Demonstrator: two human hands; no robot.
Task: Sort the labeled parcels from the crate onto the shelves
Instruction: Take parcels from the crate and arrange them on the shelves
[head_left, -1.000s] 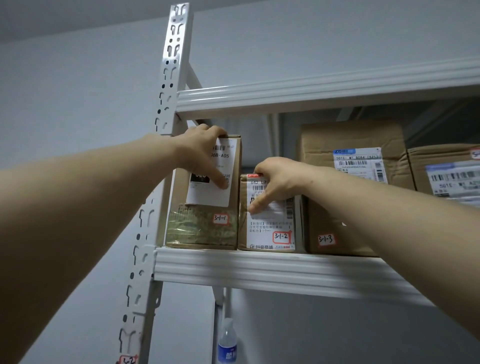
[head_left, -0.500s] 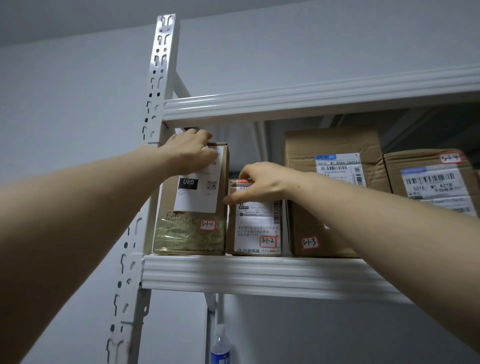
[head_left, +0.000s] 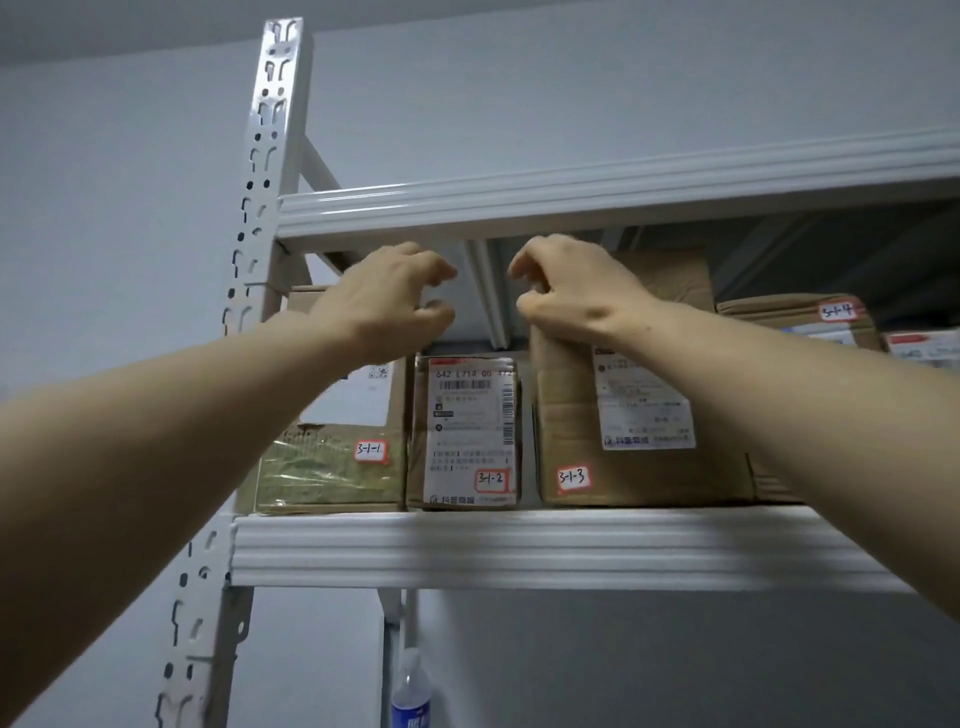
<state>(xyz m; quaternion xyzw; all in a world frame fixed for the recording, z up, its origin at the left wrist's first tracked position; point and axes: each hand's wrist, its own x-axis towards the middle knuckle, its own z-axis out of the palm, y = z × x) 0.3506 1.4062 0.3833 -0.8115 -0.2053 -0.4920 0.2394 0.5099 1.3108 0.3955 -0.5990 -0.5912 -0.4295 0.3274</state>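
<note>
The head view looks up at a white metal shelf (head_left: 519, 551) carrying a row of brown parcels along its front edge. Parcel 3-1-1 (head_left: 332, 467) stands at the left end, against the slotted post (head_left: 260, 208). Parcel 3-1-2 (head_left: 467, 431), the shortest, stands upright just beside it, its white label facing out. Parcel 3-1-3 (head_left: 623, 467) comes next, a narrow gap away. Parcel 3-1-4 (head_left: 800, 317) sits behind the right forearm, mostly hidden, and a further parcel (head_left: 924, 348) shows at the right edge of the view.

Both arms reach up to the space under the upper beam (head_left: 571, 202). The left hand (head_left: 384, 301) is in front of the top of parcel 3-1-1, and the right hand (head_left: 571, 296) is in front of the top left corner of parcel 3-1-3. Each hand has loosely curled fingers pointing toward the other across the gap above parcel 3-1-2, with nothing between fingers and thumb. Whether either palm touches the parcel behind it cannot be told.

Below the shelf, a bottle (head_left: 410, 696) with a blue label stands by the rear post, against the grey wall (head_left: 675, 78).
</note>
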